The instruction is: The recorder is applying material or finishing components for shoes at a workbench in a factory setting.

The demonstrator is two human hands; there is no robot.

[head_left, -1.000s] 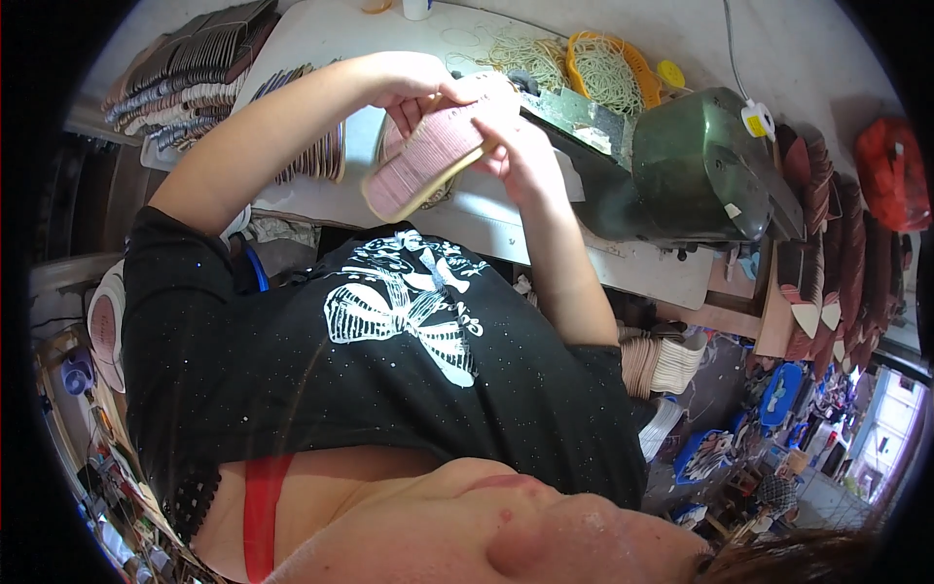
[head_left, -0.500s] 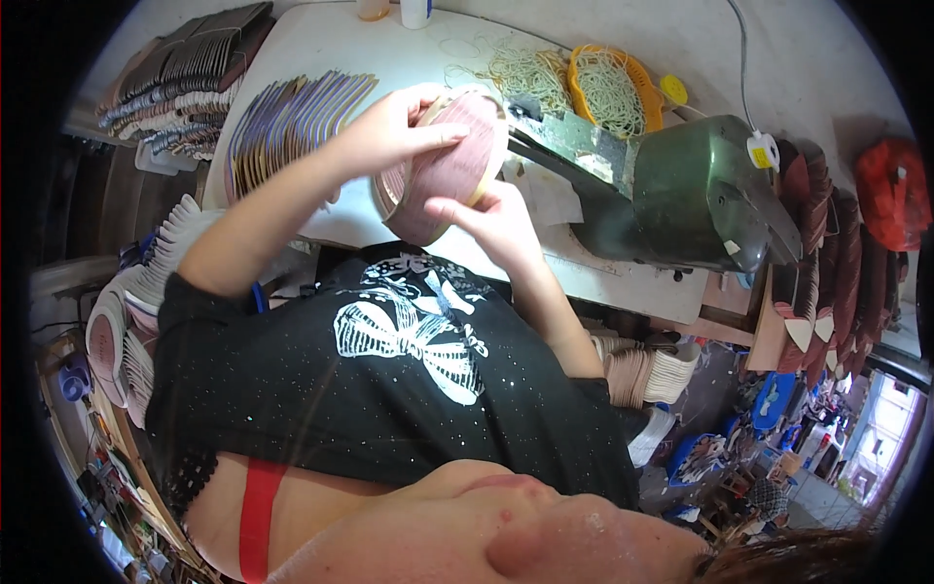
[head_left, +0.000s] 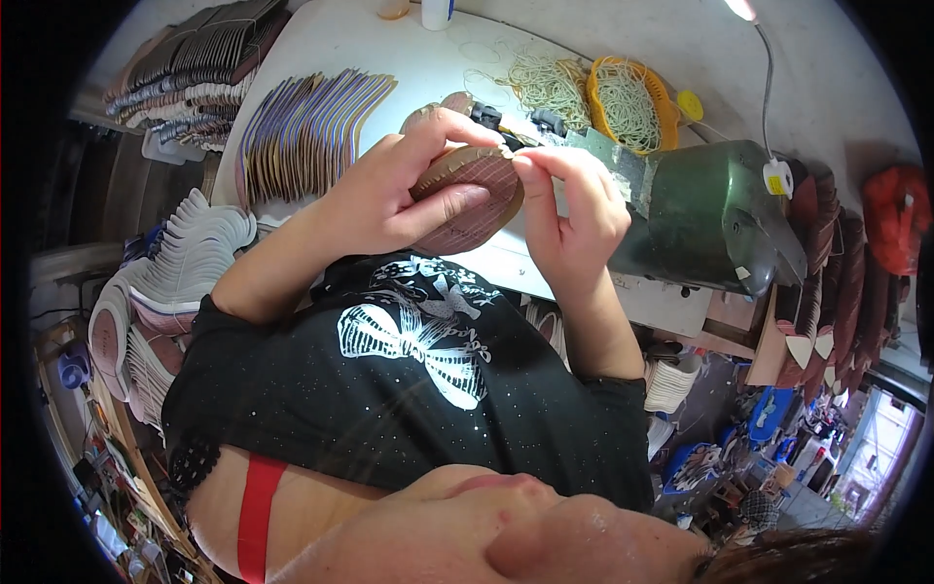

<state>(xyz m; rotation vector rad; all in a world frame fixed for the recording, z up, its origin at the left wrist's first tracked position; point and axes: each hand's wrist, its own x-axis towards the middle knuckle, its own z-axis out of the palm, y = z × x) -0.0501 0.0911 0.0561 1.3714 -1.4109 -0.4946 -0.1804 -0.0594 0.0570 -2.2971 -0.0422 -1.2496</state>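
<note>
Clock centred on the held piece, 12 away from the worker. Flat oval reddish-brown sole with fine pale lines (head_left: 474,216) is held up over the near edge of the smooth white tabletop (head_left: 394,51), in front of the chest. Left hand (head_left: 409,190) grasps it, thumb across the face; right hand (head_left: 576,209) pinches its rim at 2.

Surface: neat fanned row of thin brown, purple-edged flat pieces (head_left: 311,136) at 10. White cup (head_left: 437,14) near 12, far edge. Loose tangle of pale green cord (head_left: 543,83) at 1; orange plastic basket (head_left: 669,109) full of more cord at 2. Dark green rounded metal machine (head_left: 708,216) at 3.

Room: red plastic bag (head_left: 895,222) at 3, past the machine. Blue trays on the floor at 4. Nested off-white insoles (head_left: 199,238) at 9; dark bundled stacks (head_left: 219,44) farther out at 10.
</note>
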